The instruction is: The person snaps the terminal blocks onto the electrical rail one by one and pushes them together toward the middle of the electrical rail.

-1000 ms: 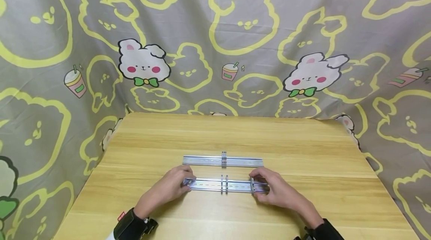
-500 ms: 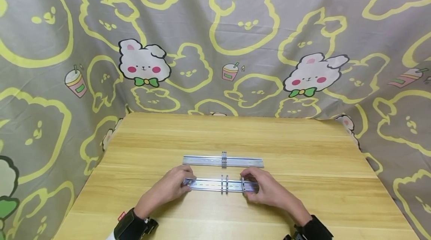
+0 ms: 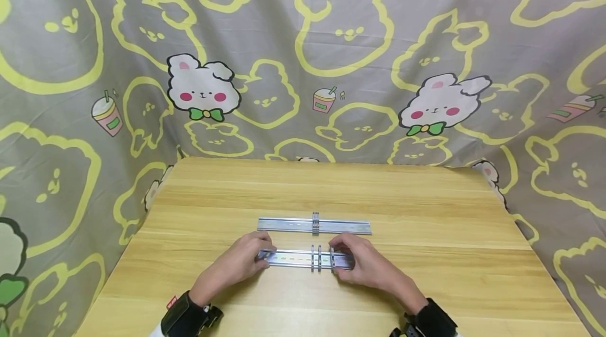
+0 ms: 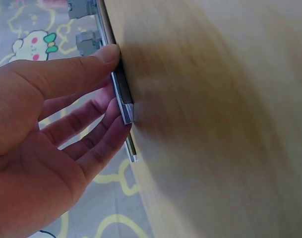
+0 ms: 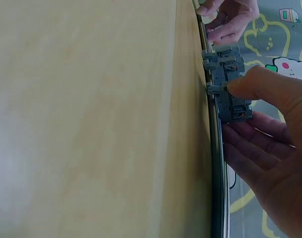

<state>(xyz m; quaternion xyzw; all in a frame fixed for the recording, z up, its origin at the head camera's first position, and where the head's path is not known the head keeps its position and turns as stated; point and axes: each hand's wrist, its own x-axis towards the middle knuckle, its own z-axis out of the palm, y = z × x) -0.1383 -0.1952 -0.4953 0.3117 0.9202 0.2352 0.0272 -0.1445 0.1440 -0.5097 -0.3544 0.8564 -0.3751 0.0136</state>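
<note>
A slotted metal DIN rail (image 3: 291,258) lies crosswise on the table between both hands. My left hand (image 3: 243,259) grips its left end, thumb on the near edge and fingers behind, as the left wrist view shows of the rail (image 4: 122,91). Two thin grey terminal blocks (image 3: 319,259) stand apart, near the rail's middle. Just right of them, my right hand (image 3: 371,263) pinches another grey terminal block (image 3: 332,260) across the rail. In the right wrist view the thumb presses this block (image 5: 235,111). That hand hides the rail's right end in the head view.
A second DIN rail (image 3: 284,225) lies parallel behind the first, with several grey terminal blocks (image 3: 315,223) packed together near its middle. The wooden table (image 3: 303,305) reaches back to a grey patterned curtain (image 3: 279,90), which also hangs at both sides.
My right hand has slid left along the near rail with the terminal block, narrowing the gap to the two standing blocks. The left hand stays at the rail's left end.
</note>
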